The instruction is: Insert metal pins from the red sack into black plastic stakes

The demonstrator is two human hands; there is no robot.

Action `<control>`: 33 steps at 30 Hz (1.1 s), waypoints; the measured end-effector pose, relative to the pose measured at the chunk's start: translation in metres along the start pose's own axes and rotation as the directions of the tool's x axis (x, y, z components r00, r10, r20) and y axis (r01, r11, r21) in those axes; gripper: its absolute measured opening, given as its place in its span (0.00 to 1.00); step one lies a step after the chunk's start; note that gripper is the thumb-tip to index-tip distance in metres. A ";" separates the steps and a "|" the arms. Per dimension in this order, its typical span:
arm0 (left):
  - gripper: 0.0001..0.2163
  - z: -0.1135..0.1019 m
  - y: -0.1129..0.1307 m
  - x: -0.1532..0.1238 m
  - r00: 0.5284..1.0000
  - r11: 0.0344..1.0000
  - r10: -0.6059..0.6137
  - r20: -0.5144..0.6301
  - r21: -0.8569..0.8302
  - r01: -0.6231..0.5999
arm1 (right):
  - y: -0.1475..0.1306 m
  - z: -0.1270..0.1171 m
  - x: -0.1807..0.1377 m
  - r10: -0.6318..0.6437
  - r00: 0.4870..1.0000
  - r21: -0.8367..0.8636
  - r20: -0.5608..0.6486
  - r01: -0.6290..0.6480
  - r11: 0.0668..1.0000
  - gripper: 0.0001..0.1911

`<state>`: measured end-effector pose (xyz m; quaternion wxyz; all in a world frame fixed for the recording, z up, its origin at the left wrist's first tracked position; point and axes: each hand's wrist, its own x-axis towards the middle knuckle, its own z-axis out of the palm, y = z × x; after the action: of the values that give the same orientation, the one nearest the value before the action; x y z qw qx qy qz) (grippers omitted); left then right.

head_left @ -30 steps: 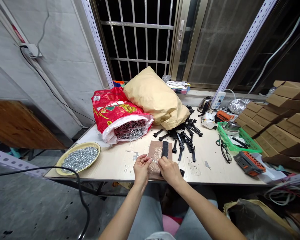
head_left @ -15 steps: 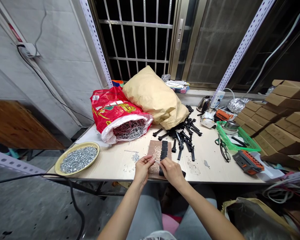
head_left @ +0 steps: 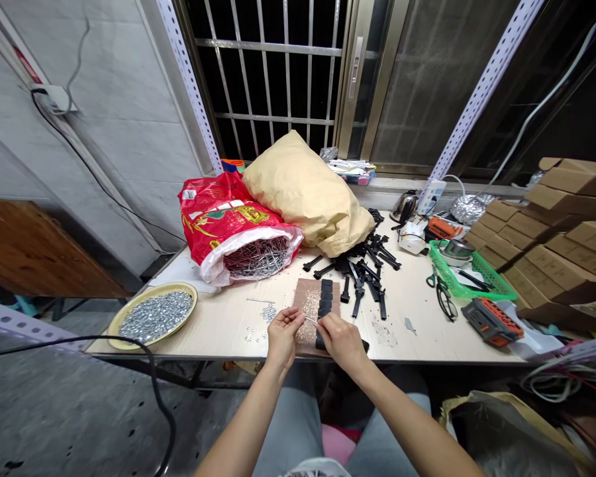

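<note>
A thin metal rod (head_left: pixel 310 320) spans the gap between my two hands, above the front of the table. My left hand (head_left: pixel 284 331) pinches its left end, and my right hand (head_left: pixel 342 336) grips the other end, hiding much of it. Beneath them lies a brown board (head_left: pixel 305 295) strewn with tiny pale bits. Several black plastic pieces (head_left: pixel 326 298) stand in a column along the board's right side. Left of my left hand are a small scatter of little metal parts (head_left: pixel 268 313) and another thin rod (head_left: pixel 261 301).
A yellow dish (head_left: pixel 195 301) of small metal parts stands at the left. Behind are a red bag (head_left: pixel 218 205) of metal rods, a tan sack (head_left: pixel 302 185) and a pile of black parts (head_left: pixel 372 271). Rightward lie scissors (head_left: pixel 433 278), a green basket (head_left: pixel 506 289) and cardboard boxes (head_left: pixel 546 271).
Both hands keep nearly the same place and grip on the rod. The view has shifted very slightly; the black cable at lower left sits a little further right.
</note>
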<state>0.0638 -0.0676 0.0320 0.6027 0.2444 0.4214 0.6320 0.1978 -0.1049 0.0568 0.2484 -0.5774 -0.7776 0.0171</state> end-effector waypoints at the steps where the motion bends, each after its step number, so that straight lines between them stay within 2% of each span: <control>1: 0.17 0.000 0.001 0.000 1.000 1.000 -0.013 0.006 -0.010 0.013 | 0.000 -0.001 0.000 0.000 1.000 0.002 0.000 0.000 1.000 0.11; 12: 0.18 -0.004 0.009 0.002 0.984 0.989 -0.144 0.104 0.049 0.140 | 0.006 0.000 -0.004 -0.031 1.000 0.040 0.003 0.031 0.999 0.11; 18: 0.17 -0.003 0.008 0.001 0.990 0.975 0.045 0.132 0.208 -0.072 | 0.005 -0.004 -0.005 -0.014 1.000 0.028 0.001 0.014 1.000 0.10; 21: 0.14 -0.001 0.007 0.000 0.987 0.967 0.092 0.128 0.227 -0.120 | 0.004 -0.005 -0.005 -0.007 1.000 0.025 0.001 0.007 1.000 0.10; 23: 0.13 0.000 0.007 0.000 0.992 0.982 0.062 0.111 0.171 -0.080 | 0.005 -0.004 -0.005 -0.007 1.000 0.023 -0.001 0.007 1.000 0.10; 28: 0.15 -0.001 0.004 0.001 0.982 0.988 -0.152 0.113 0.010 0.152 | 0.006 -0.002 -0.006 -0.019 1.000 0.018 -0.011 0.019 1.000 0.10; 33: 0.15 -0.003 0.006 0.003 0.952 0.961 -0.274 0.136 0.009 0.275 | 0.008 -0.002 -0.007 -0.025 1.000 0.026 -0.009 0.026 0.999 0.10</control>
<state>0.0573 -0.0647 0.0349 0.7132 0.2231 0.4059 0.5261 0.2074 -0.1094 0.0532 0.2594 -0.5642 -0.7835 0.0218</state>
